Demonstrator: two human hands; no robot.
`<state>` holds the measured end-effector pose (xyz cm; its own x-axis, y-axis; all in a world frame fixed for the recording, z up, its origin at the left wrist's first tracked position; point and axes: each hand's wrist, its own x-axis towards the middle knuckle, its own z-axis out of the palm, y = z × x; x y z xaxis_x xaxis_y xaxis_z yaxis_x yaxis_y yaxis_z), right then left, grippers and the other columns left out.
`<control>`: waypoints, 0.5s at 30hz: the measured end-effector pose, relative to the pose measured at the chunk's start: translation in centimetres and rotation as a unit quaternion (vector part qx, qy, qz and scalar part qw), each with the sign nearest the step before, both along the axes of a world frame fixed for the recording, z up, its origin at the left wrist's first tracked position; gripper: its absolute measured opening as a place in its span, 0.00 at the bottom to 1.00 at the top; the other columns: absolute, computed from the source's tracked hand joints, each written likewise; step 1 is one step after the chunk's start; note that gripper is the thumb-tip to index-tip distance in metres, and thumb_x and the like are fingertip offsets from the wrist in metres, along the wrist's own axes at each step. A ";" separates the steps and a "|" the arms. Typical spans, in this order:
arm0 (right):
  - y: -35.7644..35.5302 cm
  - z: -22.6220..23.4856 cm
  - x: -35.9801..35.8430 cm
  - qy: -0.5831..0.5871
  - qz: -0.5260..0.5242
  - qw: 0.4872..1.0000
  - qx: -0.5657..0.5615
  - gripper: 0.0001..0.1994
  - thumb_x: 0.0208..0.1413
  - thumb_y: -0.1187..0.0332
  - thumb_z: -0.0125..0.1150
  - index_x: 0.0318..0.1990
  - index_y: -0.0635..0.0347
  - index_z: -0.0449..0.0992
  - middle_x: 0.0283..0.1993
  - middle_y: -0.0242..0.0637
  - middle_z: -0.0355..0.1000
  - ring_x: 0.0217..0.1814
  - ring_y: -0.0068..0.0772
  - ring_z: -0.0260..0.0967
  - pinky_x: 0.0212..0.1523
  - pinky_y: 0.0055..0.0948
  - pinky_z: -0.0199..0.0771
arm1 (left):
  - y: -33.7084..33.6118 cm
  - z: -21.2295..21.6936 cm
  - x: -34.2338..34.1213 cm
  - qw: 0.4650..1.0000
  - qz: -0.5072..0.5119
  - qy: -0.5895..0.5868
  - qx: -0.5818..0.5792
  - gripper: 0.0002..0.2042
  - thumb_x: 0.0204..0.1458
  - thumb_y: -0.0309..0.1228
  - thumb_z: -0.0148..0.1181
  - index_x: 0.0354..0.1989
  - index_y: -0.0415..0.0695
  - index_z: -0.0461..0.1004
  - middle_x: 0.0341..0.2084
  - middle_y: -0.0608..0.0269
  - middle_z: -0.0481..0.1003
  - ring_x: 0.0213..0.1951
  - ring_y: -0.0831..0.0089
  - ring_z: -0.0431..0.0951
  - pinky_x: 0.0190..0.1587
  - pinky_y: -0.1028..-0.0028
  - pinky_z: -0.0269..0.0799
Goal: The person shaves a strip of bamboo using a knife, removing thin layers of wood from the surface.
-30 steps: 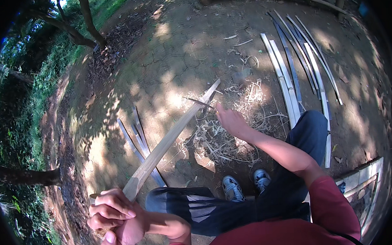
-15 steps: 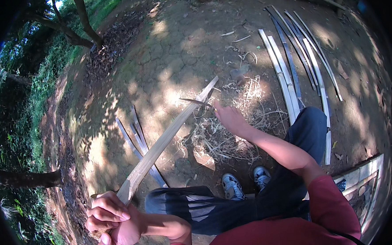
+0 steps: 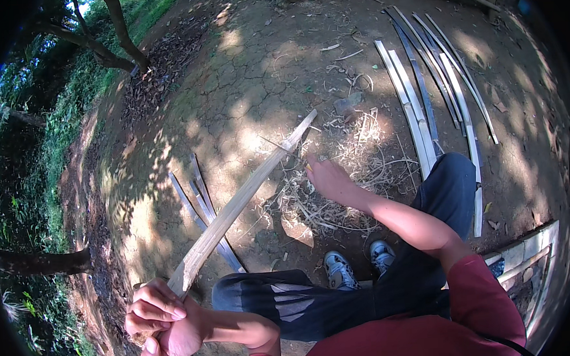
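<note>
My left hand (image 3: 165,321) is closed around the near end of a long, pale bamboo strip (image 3: 232,213). The strip slants away from me to the upper right, its far end tapering over the ground. My right hand (image 3: 333,180) is closed on a knife, and a bit of yellowish handle shows at its fingers. The thin knife blade (image 3: 274,144) lies crosswise at the strip near its far end, seen almost edge-on. Whether it bites into the bamboo I cannot tell.
Curled shavings (image 3: 331,204) litter the dirt before my shoes (image 3: 340,270). Several long split strips (image 3: 417,123) lie at the right, and shorter dark ones (image 3: 202,201) lie beneath the held strip. A wooden frame (image 3: 528,262) stands at lower right; trees (image 3: 122,32) rise at upper left.
My right hand has come slightly toward me and to the left, and the knife blade has turned to look thinner. The left hand and the bamboo strip stay nearly in place.
</note>
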<state>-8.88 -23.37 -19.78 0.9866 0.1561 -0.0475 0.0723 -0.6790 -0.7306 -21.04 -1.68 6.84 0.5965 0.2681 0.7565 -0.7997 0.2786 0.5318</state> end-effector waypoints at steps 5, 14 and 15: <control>0.6 1.4 -0.2 0.004 0.014 1.000 0.004 0.13 0.61 0.65 0.48 0.45 0.66 0.62 0.23 0.56 0.71 0.31 0.62 0.72 0.34 0.53 0.72 | 0.7 0.6 0.3 0.999 0.037 -0.007 -0.025 0.14 0.40 0.37 0.50 0.12 0.47 0.53 0.07 0.63 0.55 0.14 0.73 0.58 0.19 0.76 0.53; 2.8 6.9 -4.9 0.006 0.078 0.996 0.041 0.13 0.62 0.65 0.46 0.45 0.68 0.63 0.19 0.52 0.70 0.26 0.59 0.72 0.30 0.52 0.73 | 0.3 0.0 0.2 0.988 0.150 0.001 -0.037 0.13 0.40 0.37 0.48 0.12 0.48 0.52 0.06 0.63 0.53 0.13 0.74 0.54 0.20 0.78 0.52; 2.8 6.9 -4.9 0.008 0.079 0.996 0.035 0.14 0.62 0.65 0.46 0.46 0.68 0.63 0.19 0.52 0.70 0.26 0.59 0.72 0.30 0.51 0.73 | 0.3 0.0 0.0 0.989 0.146 0.007 -0.037 0.13 0.40 0.37 0.48 0.12 0.48 0.52 0.06 0.63 0.53 0.13 0.74 0.54 0.20 0.77 0.52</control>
<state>-13.77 -20.53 -12.92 0.9489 0.3120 -0.0464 0.1616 -0.6072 -0.7779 -21.00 -1.35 6.88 0.4959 0.4843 0.7208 -0.8445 0.0757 0.5301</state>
